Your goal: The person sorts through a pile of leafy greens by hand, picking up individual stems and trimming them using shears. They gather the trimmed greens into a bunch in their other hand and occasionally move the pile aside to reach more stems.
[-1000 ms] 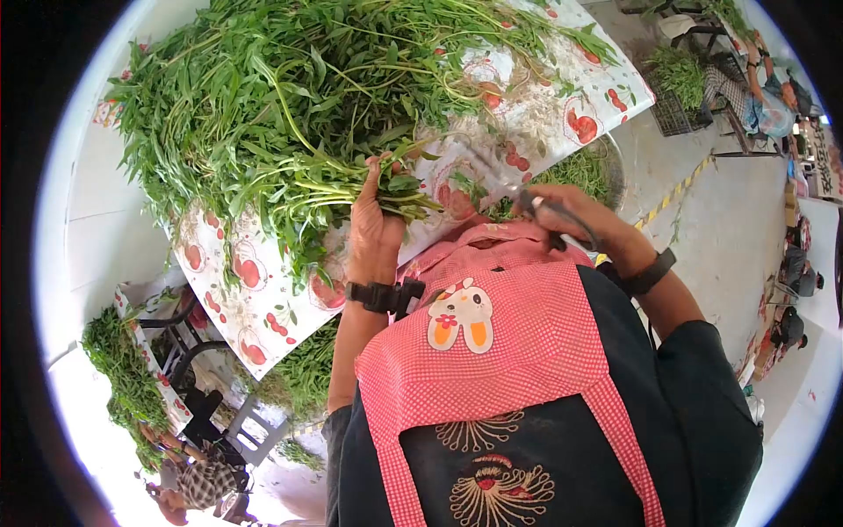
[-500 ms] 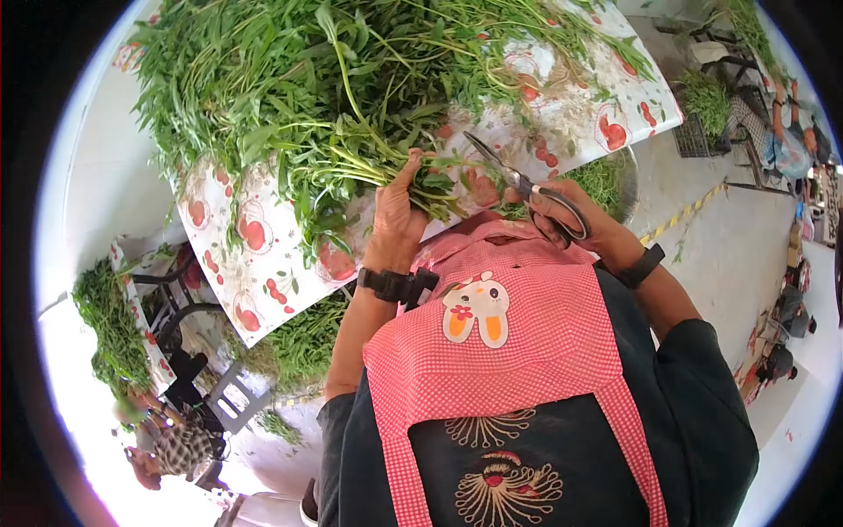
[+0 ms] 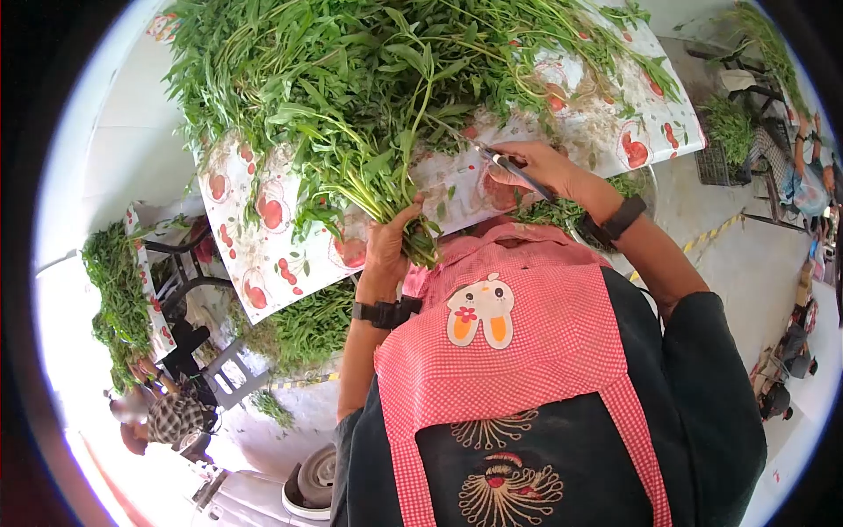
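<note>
My left hand (image 3: 386, 241) is closed round the lower stems of a bunch of leafy green stems (image 3: 373, 189), near the front edge of the table. The bunch leans up and away over the tablecloth. In my right hand (image 3: 540, 167) is a pair of scissors (image 3: 518, 169), with the blades pointing left toward the greens. Whether the blades are parted cannot be made out. Beyond both hands, a large heap of the same leafy greens (image 3: 351, 70) covers much of the table.
The table has a white cloth with red fruit prints (image 3: 307, 255). More greens (image 3: 316, 329) lie below its front edge. A dark crate of greens (image 3: 724, 162) stands at the right. At the lower left, a person in a checked shirt (image 3: 171, 417) is beside another table of greens.
My right hand has moved up and forward with the scissors, over the table by the heap. My left hand has lowered slightly with the bunch. The view has shifted a little.
</note>
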A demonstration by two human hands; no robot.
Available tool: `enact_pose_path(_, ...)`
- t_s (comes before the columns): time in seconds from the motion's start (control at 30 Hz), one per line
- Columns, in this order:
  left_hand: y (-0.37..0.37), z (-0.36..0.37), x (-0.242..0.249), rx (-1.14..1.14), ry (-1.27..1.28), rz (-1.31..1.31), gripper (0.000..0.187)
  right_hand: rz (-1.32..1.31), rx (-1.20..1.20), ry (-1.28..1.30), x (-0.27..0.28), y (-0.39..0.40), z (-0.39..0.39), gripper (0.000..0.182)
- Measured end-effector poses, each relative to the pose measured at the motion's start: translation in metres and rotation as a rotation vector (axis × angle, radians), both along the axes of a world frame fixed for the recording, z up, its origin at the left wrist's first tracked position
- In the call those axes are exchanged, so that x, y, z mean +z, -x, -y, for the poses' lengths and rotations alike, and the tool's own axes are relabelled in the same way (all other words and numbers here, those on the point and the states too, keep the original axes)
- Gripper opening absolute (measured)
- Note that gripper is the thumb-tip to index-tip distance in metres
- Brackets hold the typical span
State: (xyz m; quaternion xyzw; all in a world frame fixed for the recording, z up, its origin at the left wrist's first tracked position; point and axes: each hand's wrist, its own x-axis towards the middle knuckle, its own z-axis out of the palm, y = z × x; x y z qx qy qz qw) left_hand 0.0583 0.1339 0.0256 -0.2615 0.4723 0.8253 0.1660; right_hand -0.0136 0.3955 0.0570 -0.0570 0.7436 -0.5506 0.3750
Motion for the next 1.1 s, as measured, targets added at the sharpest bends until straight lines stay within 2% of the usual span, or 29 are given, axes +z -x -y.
enact_pose_path(0.1,-0.006,0.006,-0.008,-0.007,0.022,0.003,0.030,-0.087,-0.028,0.062,-0.012,0.000,0.003,0.053)
enact_pose_path(0.17,-0.009,0.005,-0.005,-0.015,0.031,-0.026,0.031,-0.108,0.009,0.084,-0.044,0.005,0.003,0.054)
enact_pose_path(0.23,-0.013,0.004,-0.004,-0.029,0.041,-0.052,0.032,-0.124,0.041,0.107,-0.041,0.006,0.008,0.055)
enact_pose_path(0.43,-0.017,-0.002,0.000,-0.059,0.080,-0.013,0.030,-0.076,0.157,-0.117,-0.021,0.001,0.015,0.049)
enact_pose_path(0.5,-0.019,-0.005,0.003,-0.002,0.108,-0.016,0.028,-0.175,0.176,-0.074,-0.028,-0.002,0.009,0.043)
enact_pose_path(0.57,-0.023,0.003,-0.003,-0.039,0.134,0.000,0.029,-0.204,0.186,-0.025,-0.044,-0.004,0.003,0.040)
enact_pose_path(0.7,-0.024,0.004,0.028,-0.093,0.203,-0.066,0.030,-0.358,0.162,0.139,-0.072,-0.011,-0.006,0.040)
enact_pose_path(0.73,-0.025,0.002,0.036,-0.085,0.243,-0.100,0.031,-0.353,0.158,0.141,-0.053,-0.011,-0.006,0.040)
enact_pose_path(0.8,-0.028,0.018,0.023,-0.164,0.313,-0.104,0.037,-0.001,0.207,0.042,-0.017,-0.018,-0.015,0.042)
enact_pose_path(0.87,-0.031,0.026,0.017,-0.170,0.362,-0.140,0.042,0.030,0.194,0.086,-0.023,-0.026,-0.020,0.043)
enact_pose_path(0.93,-0.033,0.028,0.018,-0.216,0.359,-0.060,0.044,0.057,0.180,0.126,-0.028,-0.031,-0.023,0.045)
enact_pose_path(1.0,-0.030,0.025,0.028,-0.369,0.379,-0.092,0.044,0.094,0.184,0.212,-0.031,-0.033,-0.021,0.052)
enact_pose_path(1.03,-0.024,0.016,0.047,-0.611,0.783,-0.162,0.034,0.098,0.183,0.212,-0.043,-0.035,-0.019,0.052)
enact_pose_path(1.07,-0.027,0.015,0.042,-0.613,0.783,-0.158,0.034,-0.021,0.176,0.278,-0.064,-0.036,-0.015,0.053)
enact_pose_path(1.1,-0.029,0.013,0.036,-0.592,0.652,-0.100,0.029,-0.141,0.168,0.344,-0.066,-0.035,-0.007,0.054)
